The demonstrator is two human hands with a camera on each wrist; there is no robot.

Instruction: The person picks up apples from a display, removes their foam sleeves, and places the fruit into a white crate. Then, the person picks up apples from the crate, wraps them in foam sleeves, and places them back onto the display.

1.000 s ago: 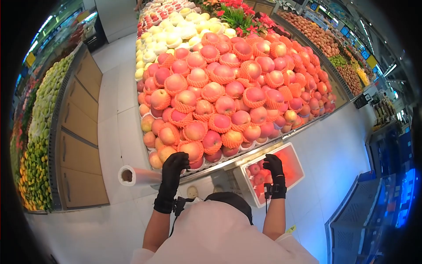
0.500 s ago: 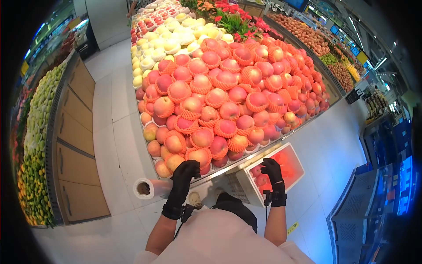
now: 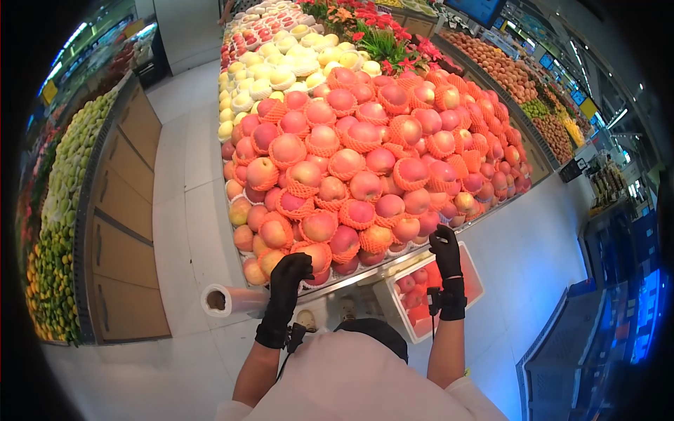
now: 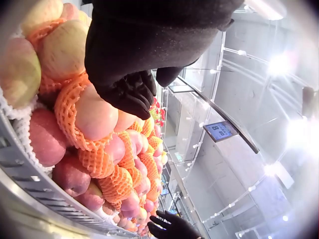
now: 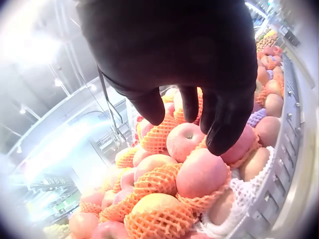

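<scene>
My left hand (image 3: 289, 274), in a black glove, is at the near left corner of a large heap of red apples (image 3: 347, 161), many in orange foam nets. Beside its loosely bent fingers sits a netted apple (image 4: 94, 117); nothing shows in its grasp. My right hand (image 3: 446, 251), gloved alike, hovers at the display's front edge above a white foam box (image 3: 387, 293). In the right wrist view its fingers (image 5: 224, 124) hang apart and downward over the heap, close above a netted apple (image 5: 202, 172).
Apples (image 3: 414, 284) lie inside the foam box. A roll of clear plastic (image 3: 242, 300) sticks out left of the display. Pale yellow fruit (image 3: 281, 74) and red flowers (image 3: 393, 31) are behind the apples. A wooden-fronted stand (image 3: 123, 281) flanks the aisle on the left.
My right hand has moved forward from over the foam box to the display's front edge. The left hand stays by the corner apples. The head view has shifted slightly.
</scene>
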